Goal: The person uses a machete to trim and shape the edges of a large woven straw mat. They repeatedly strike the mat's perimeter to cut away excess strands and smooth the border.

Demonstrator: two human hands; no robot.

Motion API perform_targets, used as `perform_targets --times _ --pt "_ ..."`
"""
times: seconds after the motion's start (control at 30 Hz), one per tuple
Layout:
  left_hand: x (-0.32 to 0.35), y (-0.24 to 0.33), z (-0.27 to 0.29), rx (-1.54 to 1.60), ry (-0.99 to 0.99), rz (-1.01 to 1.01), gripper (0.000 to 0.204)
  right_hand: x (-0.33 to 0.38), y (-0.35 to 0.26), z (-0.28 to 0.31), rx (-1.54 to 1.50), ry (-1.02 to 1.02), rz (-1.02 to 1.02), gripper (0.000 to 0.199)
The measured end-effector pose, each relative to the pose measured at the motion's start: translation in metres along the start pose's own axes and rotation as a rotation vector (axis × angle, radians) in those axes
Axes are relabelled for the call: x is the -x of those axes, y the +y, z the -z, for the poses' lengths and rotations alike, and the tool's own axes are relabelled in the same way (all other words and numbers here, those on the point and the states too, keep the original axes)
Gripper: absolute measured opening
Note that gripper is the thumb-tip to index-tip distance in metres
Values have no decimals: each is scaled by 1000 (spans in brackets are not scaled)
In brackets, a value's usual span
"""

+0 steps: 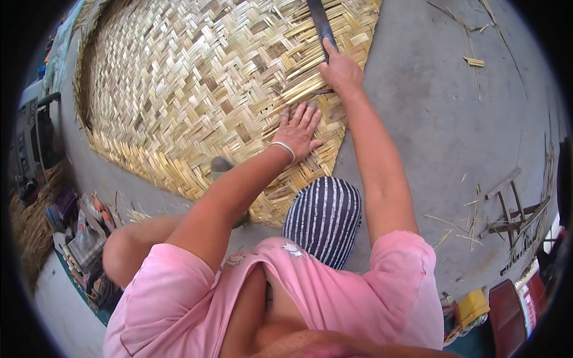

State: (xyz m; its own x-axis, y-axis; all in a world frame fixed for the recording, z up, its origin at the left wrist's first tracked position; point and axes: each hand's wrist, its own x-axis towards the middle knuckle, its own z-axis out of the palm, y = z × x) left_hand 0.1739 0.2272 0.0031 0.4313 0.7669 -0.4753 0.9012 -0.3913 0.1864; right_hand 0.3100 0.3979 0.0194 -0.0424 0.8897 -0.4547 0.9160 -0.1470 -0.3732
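Mat: large woven bamboo mat (197, 89) on the grey floor (441, 119)
Left hand: left hand (298, 128) flat on the mat's near corner, fingers spread, holding nothing
Right hand: right hand (340, 70) just beyond, fingers closed around a dark blade (321, 24) over the mat's edge

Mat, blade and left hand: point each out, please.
mat (179, 77), head view, on the bare weave
blade (321, 24), head view, on its flat dark length
left hand (300, 128), head view, on the back of the hand
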Motion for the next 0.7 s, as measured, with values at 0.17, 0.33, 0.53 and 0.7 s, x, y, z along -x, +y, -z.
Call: perform_targets --times 0.17,0.33,0.53,0.7 --pt "-3 7 11 -83 -69 -7 79 -6 -1 -2 22 -16 -1 70" --pt "-11 -20 73 -184 -273 -255 61 -11 -1 -8 -29 -29 17 72" --pt "-52 -116 145 97 111 -750 39 -9 -7 1 21 -71 -105 67" --pt "-109 -296 102 -14 655 -22 52 -12 -25 3 37 -134 -138 72"
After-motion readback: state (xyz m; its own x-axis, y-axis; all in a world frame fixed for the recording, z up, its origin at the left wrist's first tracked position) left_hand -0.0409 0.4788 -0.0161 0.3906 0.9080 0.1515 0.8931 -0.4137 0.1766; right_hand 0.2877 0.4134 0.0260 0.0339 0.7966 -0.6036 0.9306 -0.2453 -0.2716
